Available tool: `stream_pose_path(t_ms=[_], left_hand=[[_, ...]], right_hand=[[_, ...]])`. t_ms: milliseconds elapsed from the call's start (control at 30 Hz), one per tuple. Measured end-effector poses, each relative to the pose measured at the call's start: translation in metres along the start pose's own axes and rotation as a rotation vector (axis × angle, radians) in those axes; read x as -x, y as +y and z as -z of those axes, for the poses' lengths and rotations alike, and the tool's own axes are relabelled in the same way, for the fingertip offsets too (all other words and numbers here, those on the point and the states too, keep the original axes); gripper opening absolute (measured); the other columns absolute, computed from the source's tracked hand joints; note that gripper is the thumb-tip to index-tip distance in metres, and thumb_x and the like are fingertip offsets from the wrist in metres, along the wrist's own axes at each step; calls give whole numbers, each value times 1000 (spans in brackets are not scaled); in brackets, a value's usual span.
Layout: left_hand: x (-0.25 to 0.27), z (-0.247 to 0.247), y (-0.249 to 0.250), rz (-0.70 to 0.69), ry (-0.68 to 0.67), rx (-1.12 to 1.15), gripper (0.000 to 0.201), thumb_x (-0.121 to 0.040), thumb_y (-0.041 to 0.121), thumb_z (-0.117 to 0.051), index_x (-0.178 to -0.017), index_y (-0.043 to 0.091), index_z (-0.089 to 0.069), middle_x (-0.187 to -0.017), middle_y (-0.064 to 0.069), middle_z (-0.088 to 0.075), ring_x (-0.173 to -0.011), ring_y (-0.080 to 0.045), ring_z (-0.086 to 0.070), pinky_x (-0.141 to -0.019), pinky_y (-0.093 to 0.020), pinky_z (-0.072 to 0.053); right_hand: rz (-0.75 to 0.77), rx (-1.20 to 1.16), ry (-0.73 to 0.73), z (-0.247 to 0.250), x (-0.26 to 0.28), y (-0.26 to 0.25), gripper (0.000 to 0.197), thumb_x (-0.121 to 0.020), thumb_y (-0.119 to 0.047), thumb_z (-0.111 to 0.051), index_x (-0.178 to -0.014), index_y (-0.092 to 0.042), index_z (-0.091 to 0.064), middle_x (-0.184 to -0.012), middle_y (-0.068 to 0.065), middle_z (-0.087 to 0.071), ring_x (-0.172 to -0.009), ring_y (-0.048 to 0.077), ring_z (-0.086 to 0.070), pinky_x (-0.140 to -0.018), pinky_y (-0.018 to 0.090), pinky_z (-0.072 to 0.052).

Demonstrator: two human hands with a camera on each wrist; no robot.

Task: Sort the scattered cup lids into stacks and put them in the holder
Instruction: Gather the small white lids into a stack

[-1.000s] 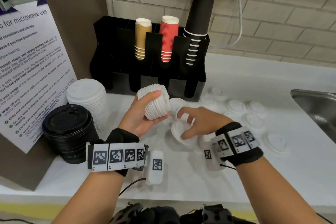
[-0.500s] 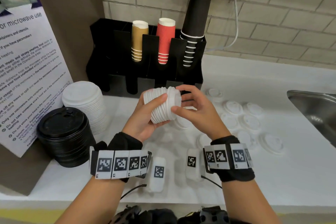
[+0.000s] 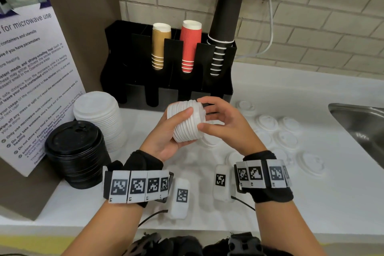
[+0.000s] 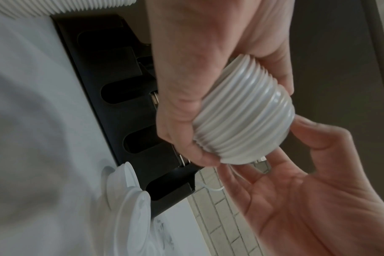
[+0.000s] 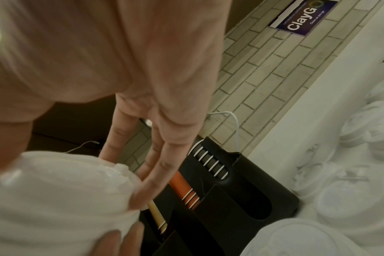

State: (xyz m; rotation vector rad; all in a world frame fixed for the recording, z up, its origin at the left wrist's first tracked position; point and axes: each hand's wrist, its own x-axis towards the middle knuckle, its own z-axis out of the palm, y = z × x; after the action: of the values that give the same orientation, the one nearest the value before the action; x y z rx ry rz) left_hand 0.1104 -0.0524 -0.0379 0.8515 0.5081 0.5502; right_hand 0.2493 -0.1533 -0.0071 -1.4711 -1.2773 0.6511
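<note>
A stack of small white lids (image 3: 188,122) lies on its side in the air above the counter, in front of the black holder (image 3: 137,62). My left hand (image 3: 178,129) grips it, thumb on top and fingers underneath. My right hand (image 3: 202,113) cups the stack's right end, thumb and forefinger pinching the rim of the end lid. The left wrist view shows the ribbed stack (image 4: 243,124) between my left hand (image 4: 235,107) and my right hand (image 4: 270,152). In the right wrist view my right hand's fingers (image 5: 156,181) lie along the stack (image 5: 55,199). Several loose white lids (image 3: 286,139) lie scattered on the counter to the right.
The holder carries tan cups (image 3: 160,45), red cups (image 3: 190,45) and tall black cups (image 3: 224,27); its front slots (image 5: 259,204) look dark. A stack of large white lids (image 3: 99,116) and one of black lids (image 3: 74,151) stand at the left. A steel sink (image 3: 357,122) is at the right.
My right hand rose from the counter with a white lid and brought it to the right end of the stack. My left hand kept hold of the stack.
</note>
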Motion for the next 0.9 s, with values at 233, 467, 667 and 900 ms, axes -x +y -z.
stream_pose_path(t_ms=[233,467,667,900], left_hand=[[1,3,-1,19,-56,13,81,-68,29,-78,-141,18,-45,-135,-17,-58,-119,-36,-61,-86,-49,-58],[0,4,0,8,-20,14,76,-69,25,-72,-140,18,-47,-133,-16,-60,-103,-26,-67,-72,-38,-60],[-2,10,3,-55,56,96,78,-64,23,-81,-135,22,-49,-128,-11,-60,-109,-28,-63,-67,-37,-59],[-4,17,6,-84,80,134,61,-68,21,-73,-125,24,-54,-115,-7,-65,-104,-26,-65,-67,-36,-59]], right_hand=[[10,8,-8,0,0,1,52,-76,-10,-79,-122,-24,-60,-111,5,-63,-101,18,-63,-85,25,-54],[-49,81,-115,3,-9,-1,55,-83,-23,-73,-133,-30,-54,-114,-5,-64,-107,10,-61,-92,29,-52],[-241,299,9,32,-38,13,32,-96,-34,-55,-128,-28,-56,-123,-3,-62,-112,11,-58,-87,19,-45],[-529,936,-384,16,-52,49,70,-74,-40,-78,-127,-16,-39,-108,1,-48,-97,20,-51,-79,30,-43]])
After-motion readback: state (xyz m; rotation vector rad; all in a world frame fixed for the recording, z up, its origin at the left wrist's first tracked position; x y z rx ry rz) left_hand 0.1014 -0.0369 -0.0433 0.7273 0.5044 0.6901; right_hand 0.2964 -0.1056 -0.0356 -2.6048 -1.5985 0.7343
